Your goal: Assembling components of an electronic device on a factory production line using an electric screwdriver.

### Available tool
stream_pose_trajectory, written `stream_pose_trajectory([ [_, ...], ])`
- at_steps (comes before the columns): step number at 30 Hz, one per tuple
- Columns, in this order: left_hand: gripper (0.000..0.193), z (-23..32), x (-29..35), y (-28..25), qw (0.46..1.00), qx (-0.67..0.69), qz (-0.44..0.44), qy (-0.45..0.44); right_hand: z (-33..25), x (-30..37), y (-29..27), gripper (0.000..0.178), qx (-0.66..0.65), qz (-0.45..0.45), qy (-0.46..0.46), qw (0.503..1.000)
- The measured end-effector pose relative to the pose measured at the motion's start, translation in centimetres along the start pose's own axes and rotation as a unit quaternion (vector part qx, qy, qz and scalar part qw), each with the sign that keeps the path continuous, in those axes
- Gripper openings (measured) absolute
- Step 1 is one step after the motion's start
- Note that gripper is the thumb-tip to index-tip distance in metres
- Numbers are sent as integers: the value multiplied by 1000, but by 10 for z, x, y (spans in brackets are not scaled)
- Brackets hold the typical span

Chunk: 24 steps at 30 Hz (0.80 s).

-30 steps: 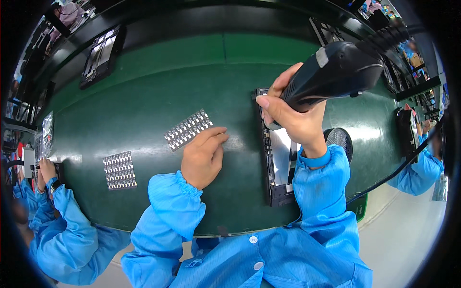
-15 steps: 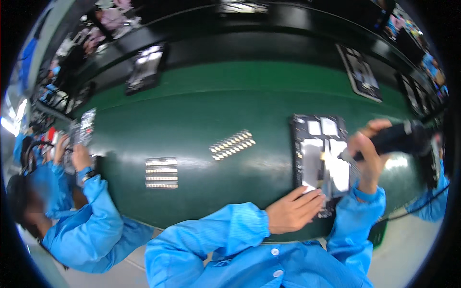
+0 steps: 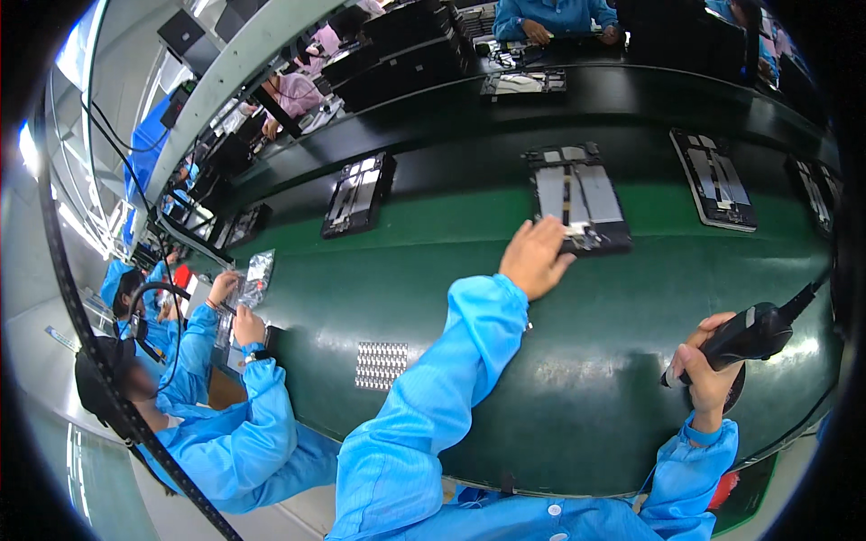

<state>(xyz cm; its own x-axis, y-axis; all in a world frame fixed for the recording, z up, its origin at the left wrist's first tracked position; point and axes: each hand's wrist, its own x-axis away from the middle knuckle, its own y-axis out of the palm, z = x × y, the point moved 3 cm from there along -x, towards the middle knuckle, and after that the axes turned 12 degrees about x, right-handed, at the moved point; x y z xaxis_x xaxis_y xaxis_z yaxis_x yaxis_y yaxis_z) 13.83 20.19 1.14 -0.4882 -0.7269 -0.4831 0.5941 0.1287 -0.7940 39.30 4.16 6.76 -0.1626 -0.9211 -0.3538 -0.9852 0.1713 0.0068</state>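
- The two hands are well apart; the left hand is loosely spread, its fingers touching the near left corner of the unit.
- The unit lies just beyond the left hand, across the far green of the tabletop and the dark strip.
- Half a second ago it lay close to the body, between the hands, the tool near it; now the left arm reaches forward with it.
- The right hand is closed around the black tool, tip pointing left, near a dark dish.
- Unit and tool are now parted, so tool work on this unit seems interrupted or over.
- Left of the left hand and nearer the body lies a sheet.
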Motion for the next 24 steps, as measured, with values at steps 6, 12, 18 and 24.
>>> stream_pose_trajectory([
  [6,45,-63,-18,-17,987,-112,-21,-114,13,5,3,44,-68,-47,49,995],
  [12,23,-37,-34,-11,971,-208,-19,-113,13,13,1,88,-137,-73,90,984],
  [18,44,38,-68,53,990,-85,-111,-12,27,24,-2,75,-165,-114,102,974],
  [24,51,82,-119,100,979,-75,-170,83,37,8,1,64,-111,-149,71,980],
])
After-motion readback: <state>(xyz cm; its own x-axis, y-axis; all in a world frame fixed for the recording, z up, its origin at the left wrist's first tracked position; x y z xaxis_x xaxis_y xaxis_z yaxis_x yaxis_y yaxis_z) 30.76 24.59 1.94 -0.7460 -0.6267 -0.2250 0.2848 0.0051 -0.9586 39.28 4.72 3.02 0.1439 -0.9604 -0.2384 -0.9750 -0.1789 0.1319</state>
